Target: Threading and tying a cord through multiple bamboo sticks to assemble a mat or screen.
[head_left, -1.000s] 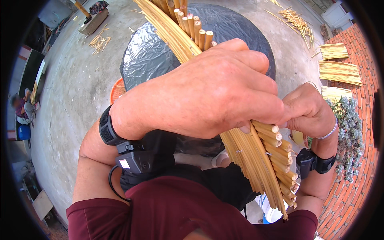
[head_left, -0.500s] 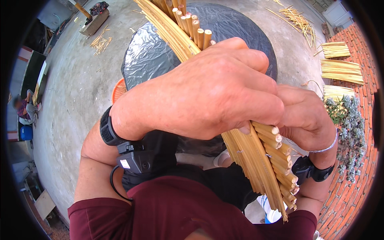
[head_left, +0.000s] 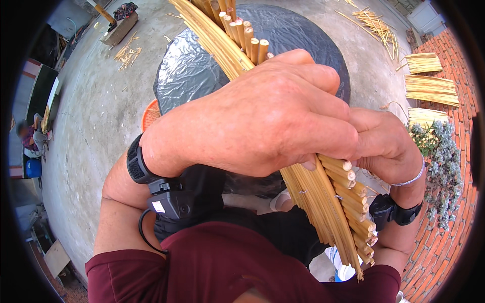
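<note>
A long panel of yellow-brown plant stalks (head_left: 316, 207) runs from the far top toward my lap, bound side by side, with short cut stalk ends standing out along its right edge. My left hand (head_left: 273, 118) lies across its middle, fingers curled down and closed on it. The left thumb tip shows against the stalks beneath the hand. Tight against the left fingers is my right hand (head_left: 386, 141), bent and closed at the panel's right edge. What its fingertips pinch is hidden by the left hand.
Beneath the far part of the panel stands a round table covered in black plastic (head_left: 303, 40). An orange basket (head_left: 150, 115) sits left of it. Stalk bundles (head_left: 431, 90) and a grey-leaved plant (head_left: 443, 171) lie right. Far left, another person (head_left: 31, 136) sits.
My right hand and wrist have shifted slightly upward, away from my body. The left hand and the stalk panel stay nearly where they were.
</note>
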`<state>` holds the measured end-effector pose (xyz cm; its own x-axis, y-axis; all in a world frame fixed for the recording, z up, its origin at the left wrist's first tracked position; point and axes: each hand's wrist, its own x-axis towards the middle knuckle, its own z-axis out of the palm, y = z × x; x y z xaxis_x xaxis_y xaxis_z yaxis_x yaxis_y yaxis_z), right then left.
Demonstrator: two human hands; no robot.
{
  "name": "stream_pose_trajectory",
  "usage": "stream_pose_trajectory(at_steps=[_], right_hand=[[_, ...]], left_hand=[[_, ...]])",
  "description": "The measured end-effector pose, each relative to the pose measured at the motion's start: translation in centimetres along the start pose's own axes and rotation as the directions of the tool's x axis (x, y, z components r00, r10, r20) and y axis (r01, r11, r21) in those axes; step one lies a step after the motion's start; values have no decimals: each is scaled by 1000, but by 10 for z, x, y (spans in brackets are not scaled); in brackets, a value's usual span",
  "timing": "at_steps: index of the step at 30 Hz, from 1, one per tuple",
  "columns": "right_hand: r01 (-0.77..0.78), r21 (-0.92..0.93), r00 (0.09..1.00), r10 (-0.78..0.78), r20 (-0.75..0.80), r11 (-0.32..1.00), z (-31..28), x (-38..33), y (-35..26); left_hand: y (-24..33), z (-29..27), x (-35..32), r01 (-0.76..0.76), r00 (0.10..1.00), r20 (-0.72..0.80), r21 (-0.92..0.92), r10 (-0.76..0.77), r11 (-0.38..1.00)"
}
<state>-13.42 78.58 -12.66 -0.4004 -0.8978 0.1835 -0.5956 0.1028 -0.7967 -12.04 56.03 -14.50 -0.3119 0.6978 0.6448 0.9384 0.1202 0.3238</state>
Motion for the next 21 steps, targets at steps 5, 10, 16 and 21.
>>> stream_pose_trajectory(at_steps=[5,10,16,21], right_hand=[[-16,12,1000,16,-8,1000,0,-2,3],[-44,-1,999,44,-28,999,3,-4,4],[1,32,997,2,-71,999,6,-3,20],[3,-13,994,-4,-106,1000,10,-5,23]], left_hand=[[1,-1,-1,4,1000,21,19,-5,1000],[1,0,0,-2,1000,0,6,2,1000],[5,-1,2,5,1000,14,3,-5,1000],[2,3,5,-17,1000,-15,-54,16,998]])
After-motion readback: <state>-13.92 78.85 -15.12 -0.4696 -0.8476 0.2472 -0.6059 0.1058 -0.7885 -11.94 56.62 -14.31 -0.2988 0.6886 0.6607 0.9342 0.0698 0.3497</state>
